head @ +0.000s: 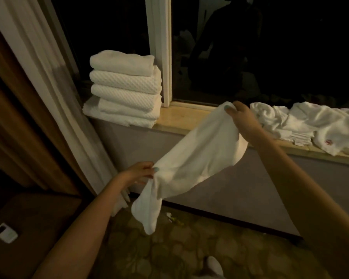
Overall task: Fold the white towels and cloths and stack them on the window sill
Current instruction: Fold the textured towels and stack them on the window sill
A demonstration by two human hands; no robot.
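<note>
White cloth (199, 154) stretches between your hands. Your right hand (240, 115) pinches one corner just above the front edge of the window sill (175, 119). Your left hand (141, 172) pinches the opposite corner well below the sill, with a loose tail drooping under it. Level both hands and pull the edge taut before you bring the corners together, so the fold lands square. The folded stack (125, 87) stands at the sill's left end, and a heap of unfolded towels (302, 123) lies toward its right. Fold to match the stack's width.
</note>
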